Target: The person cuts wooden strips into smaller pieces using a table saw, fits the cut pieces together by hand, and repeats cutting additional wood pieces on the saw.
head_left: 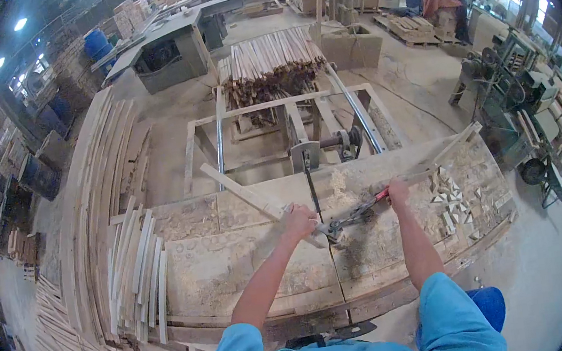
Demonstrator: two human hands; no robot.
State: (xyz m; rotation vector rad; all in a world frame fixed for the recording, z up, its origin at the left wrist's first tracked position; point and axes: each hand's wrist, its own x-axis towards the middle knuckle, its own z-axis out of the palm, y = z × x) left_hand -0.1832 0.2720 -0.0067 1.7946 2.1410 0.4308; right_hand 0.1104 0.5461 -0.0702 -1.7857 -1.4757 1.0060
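Observation:
In the head view my left hand (299,222) is closed around the near part of a pale wooden strip (244,192), which slants away to the upper left over the worktable (236,265). My right hand (399,192) grips the red handle (377,200) of a dark metal tool, perhaps a clamp. Its metal end (334,231) lies just right of my left hand, by the strip's near end; whether it touches the wood I cannot tell. A dark slot (313,189) runs through the tabletop between my hands.
Small cut wood pieces (454,203) lie at the table's right. Several narrow strips (140,270) rest at the left, beside long boards (94,170). Behind the table stand a frame with metal rails (360,113), a motor shaft (340,141) and a stick stack (273,57).

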